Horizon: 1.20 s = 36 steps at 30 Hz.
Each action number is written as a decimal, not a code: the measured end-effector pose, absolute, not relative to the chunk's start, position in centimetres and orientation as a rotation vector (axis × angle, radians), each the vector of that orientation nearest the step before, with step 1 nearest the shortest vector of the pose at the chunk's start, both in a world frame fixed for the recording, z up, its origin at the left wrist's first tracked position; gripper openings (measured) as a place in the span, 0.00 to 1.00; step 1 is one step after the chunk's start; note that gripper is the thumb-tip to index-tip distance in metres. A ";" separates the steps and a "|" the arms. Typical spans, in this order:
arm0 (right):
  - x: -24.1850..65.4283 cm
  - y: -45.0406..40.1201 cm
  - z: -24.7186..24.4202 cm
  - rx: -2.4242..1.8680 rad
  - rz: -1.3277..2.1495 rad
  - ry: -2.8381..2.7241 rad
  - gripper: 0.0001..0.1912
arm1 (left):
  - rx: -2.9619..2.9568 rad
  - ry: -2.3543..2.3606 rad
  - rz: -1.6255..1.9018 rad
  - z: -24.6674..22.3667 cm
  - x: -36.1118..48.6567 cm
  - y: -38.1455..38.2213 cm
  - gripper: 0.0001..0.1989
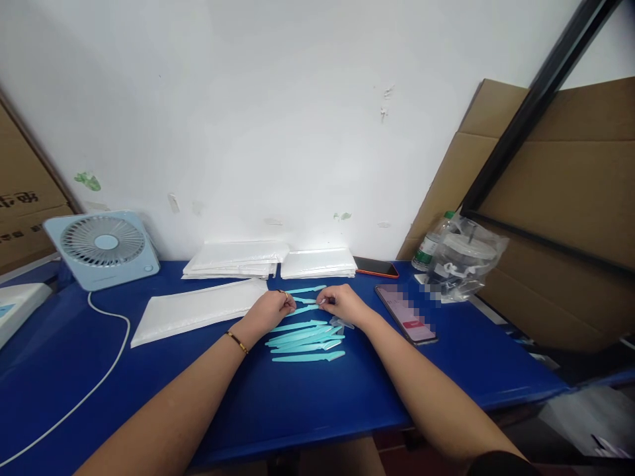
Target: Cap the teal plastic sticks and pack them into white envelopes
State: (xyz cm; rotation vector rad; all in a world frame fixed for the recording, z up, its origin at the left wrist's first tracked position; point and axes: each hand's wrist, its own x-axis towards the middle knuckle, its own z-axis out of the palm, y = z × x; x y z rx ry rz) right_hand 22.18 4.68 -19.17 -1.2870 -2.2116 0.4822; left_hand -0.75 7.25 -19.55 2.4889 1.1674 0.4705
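Note:
My left hand (272, 309) is closed on the handle of a turquoise eyebrow razor (305, 301) just above the blue table. At that razor's other end, the fingertips of my right hand (343, 304) are pinched together; a small clear cap may be between them, but it is too small to be sure. Other turquoise razors lie around my hands, one beyond them and a loose pile of razors (300, 338) on the near side. Small clear plastic caps (339, 325) rest under my right hand.
White padded mailers (198, 305) lie at left, with stacked white mailers (233, 259) along the wall. A small fan (106, 248) stands far left, its cable crossing the blue table (297, 410). A phone (407, 314), another phone (377, 267) and a bagged cup (464, 261) are at right.

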 end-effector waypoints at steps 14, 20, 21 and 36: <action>26.2 3.7 -16.8 -1.395 0.705 -2.230 0.09 | 2.529 1.133 0.509 -19.0 -1.1 6.0 0.14; 26.6 2.9 -16.5 -1.498 0.806 -2.528 0.10 | 2.473 1.130 0.284 -18.4 -0.8 5.3 0.11; 26.4 2.9 -16.6 -1.501 0.784 -2.531 0.08 | 2.467 1.149 0.281 -18.5 -0.8 5.3 0.11; 25.1 3.7 -17.2 -1.219 1.079 -2.108 0.15 | 2.448 1.266 0.504 -17.5 -0.7 5.1 0.08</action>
